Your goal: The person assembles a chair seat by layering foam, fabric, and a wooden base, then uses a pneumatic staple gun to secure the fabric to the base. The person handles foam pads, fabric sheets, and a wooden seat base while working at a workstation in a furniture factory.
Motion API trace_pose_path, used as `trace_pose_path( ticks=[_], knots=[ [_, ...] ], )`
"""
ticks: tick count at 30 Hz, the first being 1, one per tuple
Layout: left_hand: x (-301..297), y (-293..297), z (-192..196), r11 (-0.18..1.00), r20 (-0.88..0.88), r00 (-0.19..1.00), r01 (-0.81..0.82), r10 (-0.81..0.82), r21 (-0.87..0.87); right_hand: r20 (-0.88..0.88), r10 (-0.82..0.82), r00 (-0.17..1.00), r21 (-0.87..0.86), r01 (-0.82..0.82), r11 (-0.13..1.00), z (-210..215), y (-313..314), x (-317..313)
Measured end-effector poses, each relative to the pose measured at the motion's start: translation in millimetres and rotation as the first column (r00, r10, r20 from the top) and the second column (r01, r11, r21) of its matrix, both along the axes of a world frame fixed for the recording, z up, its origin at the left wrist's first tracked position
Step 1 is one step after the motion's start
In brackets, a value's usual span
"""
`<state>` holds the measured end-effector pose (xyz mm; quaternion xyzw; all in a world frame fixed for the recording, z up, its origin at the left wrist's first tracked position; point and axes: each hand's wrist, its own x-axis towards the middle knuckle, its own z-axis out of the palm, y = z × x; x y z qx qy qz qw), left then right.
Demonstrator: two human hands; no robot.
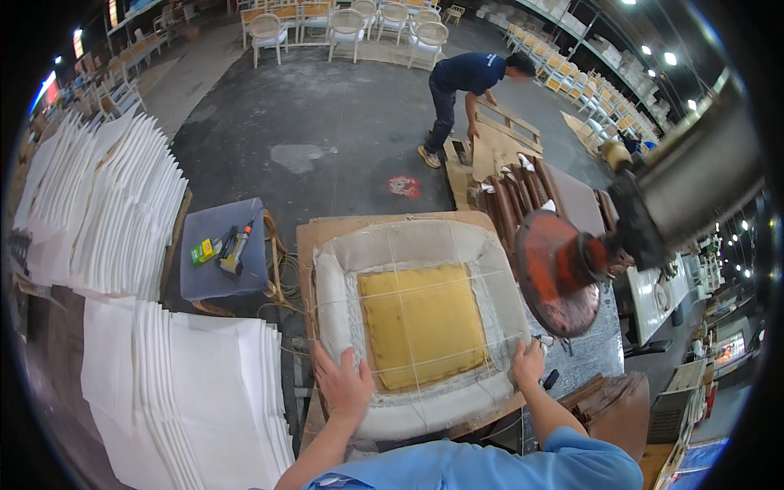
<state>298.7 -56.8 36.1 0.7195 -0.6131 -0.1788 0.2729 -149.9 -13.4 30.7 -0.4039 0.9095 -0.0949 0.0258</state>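
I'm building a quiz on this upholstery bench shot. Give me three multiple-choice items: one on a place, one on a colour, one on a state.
1. Where does the left hand rest?
A. on the seat cushion's near edge
B. on the stacked white sheets
C. on the grey stool

2. What colour is the square pad in the middle of the seat cushion?
A. blue
B. yellow
C. red

3. How is the left hand?
A. fist shut on a tool
B. open, fingers spread
C. out of view

Key: 1 A, the palm lies on the white padding; 2 B, the centre is mustard yellow; 3 B, spread fingers show.
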Motion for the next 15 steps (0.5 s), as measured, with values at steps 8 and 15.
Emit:
trace_pose_path(
  ticks=[8, 15],
  knots=[
    [-62.2, 28.9, 23.8, 0.93, -0.148, 0.951, 0.221, -0.272, -0.294, 0.171, 0.078, 0.982, -0.317, -0.02, 0.948, 12.4, 45.2, -48.6],
    [-220.9, 104.7, 24.1, 0.554, -0.144, 0.539, 0.826, -0.83, -0.105, 0.216, -0.397, 0.892, -0.312, 0.449, 0.837, 28.0, 216.1, -188.0]
  ],
)
